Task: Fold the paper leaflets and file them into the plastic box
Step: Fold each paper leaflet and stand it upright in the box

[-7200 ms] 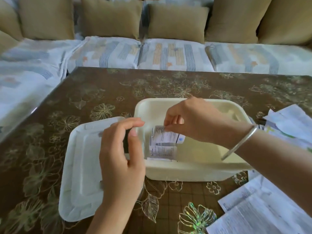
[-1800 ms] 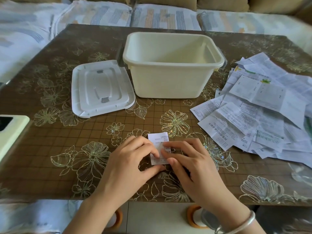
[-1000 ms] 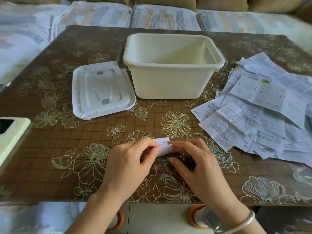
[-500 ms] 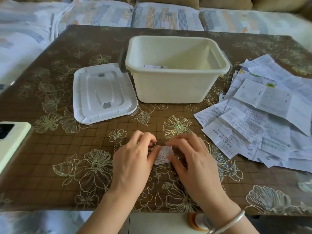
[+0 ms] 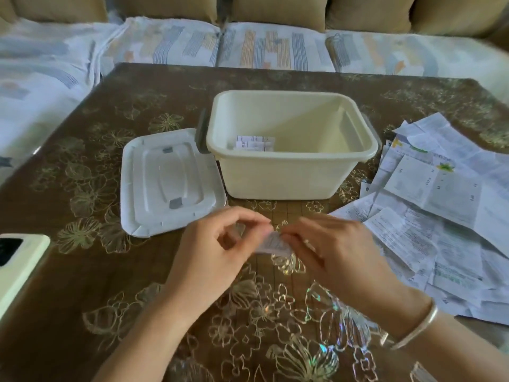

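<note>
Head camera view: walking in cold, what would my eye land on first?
The left hand and right hand pinch a small folded paper leaflet between them over the front middle of the brown flower-patterned table. Behind them stands an open cream plastic box with folded leaflets inside, its white plastic lid lying flat to its left. A sprawling pile of unfolded printed paper sheets covers the table's right side.
</note>
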Demonstrator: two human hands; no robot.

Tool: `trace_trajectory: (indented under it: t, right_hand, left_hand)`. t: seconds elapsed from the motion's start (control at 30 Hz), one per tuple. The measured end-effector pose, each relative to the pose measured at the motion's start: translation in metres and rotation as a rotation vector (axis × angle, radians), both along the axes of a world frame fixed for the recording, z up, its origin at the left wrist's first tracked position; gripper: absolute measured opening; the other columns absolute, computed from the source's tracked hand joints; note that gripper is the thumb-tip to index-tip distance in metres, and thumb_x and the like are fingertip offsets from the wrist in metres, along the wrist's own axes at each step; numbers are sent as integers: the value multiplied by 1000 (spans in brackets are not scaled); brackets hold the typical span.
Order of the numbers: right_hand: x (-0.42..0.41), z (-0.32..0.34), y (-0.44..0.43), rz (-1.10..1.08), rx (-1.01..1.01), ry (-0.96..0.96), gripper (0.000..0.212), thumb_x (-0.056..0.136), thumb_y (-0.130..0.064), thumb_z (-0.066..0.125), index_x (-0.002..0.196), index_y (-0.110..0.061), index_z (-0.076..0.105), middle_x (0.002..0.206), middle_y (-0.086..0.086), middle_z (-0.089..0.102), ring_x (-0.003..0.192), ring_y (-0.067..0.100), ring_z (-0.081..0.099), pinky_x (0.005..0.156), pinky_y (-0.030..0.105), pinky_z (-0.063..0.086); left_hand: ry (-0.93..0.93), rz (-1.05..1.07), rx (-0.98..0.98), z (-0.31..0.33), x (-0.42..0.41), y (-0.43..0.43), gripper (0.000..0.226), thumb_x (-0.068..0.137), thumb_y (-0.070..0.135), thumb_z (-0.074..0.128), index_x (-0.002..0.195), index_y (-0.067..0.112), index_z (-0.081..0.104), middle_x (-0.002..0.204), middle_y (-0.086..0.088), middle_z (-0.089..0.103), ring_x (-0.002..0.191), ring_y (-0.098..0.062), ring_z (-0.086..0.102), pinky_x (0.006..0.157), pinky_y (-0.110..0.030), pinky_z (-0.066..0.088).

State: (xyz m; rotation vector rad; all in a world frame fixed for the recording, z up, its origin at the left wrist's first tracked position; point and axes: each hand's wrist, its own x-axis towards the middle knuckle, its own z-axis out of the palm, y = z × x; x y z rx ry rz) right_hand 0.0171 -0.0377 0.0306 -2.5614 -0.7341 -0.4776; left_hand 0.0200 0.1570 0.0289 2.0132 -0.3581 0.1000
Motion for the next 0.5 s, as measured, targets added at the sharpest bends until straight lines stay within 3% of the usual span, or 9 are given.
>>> trace_trajectory:
  t: [0.1, 0.2, 0.3, 0.37, 0.43, 0.5]
  right_hand:
    - [25, 39, -3, -43, 127, -55, 22, 92, -31, 49, 92, -20, 68, 73, -14, 64, 57, 0, 44, 49, 21, 44]
    - [55, 70, -2, 24, 184, -11, 20, 88, -35, 55, 91, -21, 69, 77, -13, 65, 61, 6, 56, 54, 25, 48]
    - [96, 85, 1, 2, 176, 12, 7, 83, -27, 68, 88, -24, 72, 76, -13, 65, 66, 7, 60, 59, 25, 51]
    - [123, 89, 4, -52, 116, 62, 6, 82, -24, 72, 87, -27, 73, 73, -16, 64, 66, 1, 60, 61, 20, 51]
    - [147, 86, 10, -86, -32, 203, 5, 83, -26, 71, 86, -29, 73, 67, -20, 60, 61, -6, 56, 61, 6, 44]
    - [168, 79, 19, -85, -167, 313, 4, 83, -28, 71, 86, -26, 73, 65, -19, 58, 62, -4, 56, 60, 3, 39]
  left_hand:
    - [-135, -15, 8, 30, 20, -2, 23, 76, 42, 66, 96, 32, 74, 83, 25, 70, 66, -4, 64, 55, -8, 43]
    - [-218, 52, -34, 46, 49, -6, 15, 78, 36, 68, 92, 34, 73, 70, 27, 66, 55, -5, 61, 50, -6, 39]
    - [-276, 132, -33, 54, 81, -5, 12, 82, 37, 67, 92, 35, 71, 70, 26, 66, 59, -4, 62, 49, -6, 39]
    - [-281, 248, 0, 54, 100, 4, 11, 88, 31, 64, 95, 32, 73, 78, 20, 69, 63, -7, 63, 48, -12, 43]
    - [-244, 357, 72, 49, 119, 15, 11, 92, 29, 62, 96, 33, 72, 79, 18, 69, 62, -10, 63, 50, -25, 50]
    - [-208, 415, 96, 41, 133, 21, 11, 93, 28, 61, 94, 33, 71, 79, 17, 68, 61, -9, 62, 51, -35, 52]
